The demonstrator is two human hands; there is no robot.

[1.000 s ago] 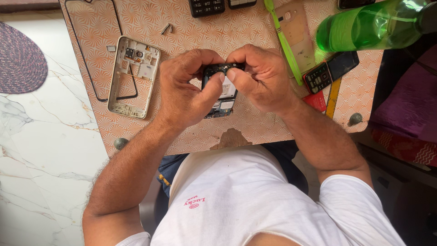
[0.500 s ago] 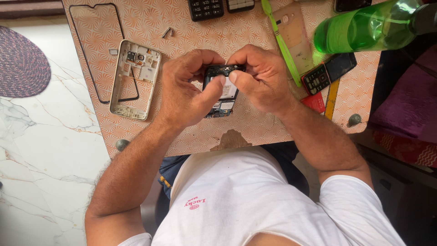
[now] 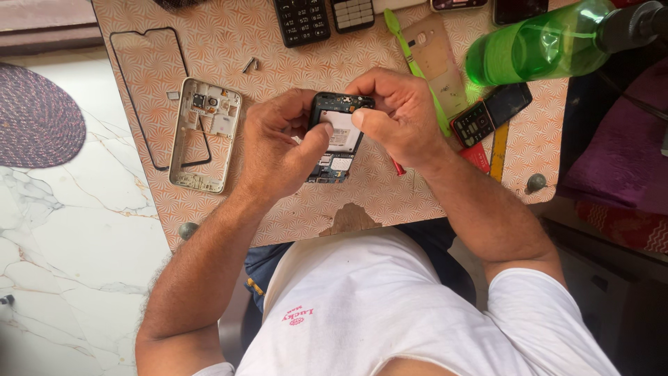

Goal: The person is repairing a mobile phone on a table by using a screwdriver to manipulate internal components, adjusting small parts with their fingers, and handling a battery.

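Both my hands hold an opened phone body (image 3: 339, 143) with its circuit board exposed, just above the patterned table top (image 3: 390, 202). My left hand (image 3: 278, 146) grips its left side, the thumb pressed on the board. My right hand (image 3: 393, 115) grips the top right corner, with thumb and fingers pinched on the upper edge. A silver phone middle frame (image 3: 206, 134) lies to the left of my left hand, apart from it.
A black screen bezel (image 3: 149, 90) and two small screws (image 3: 250, 65) lie at the left. Keypad phones (image 3: 303, 21), a green pry tool (image 3: 417, 69), a beige back cover (image 3: 435, 59), a green bottle (image 3: 536, 45) and a small black phone (image 3: 490, 115) lie around.
My hands have stayed on the phone body; the fingers shifted slightly along its top edge. The camera view has moved a little.
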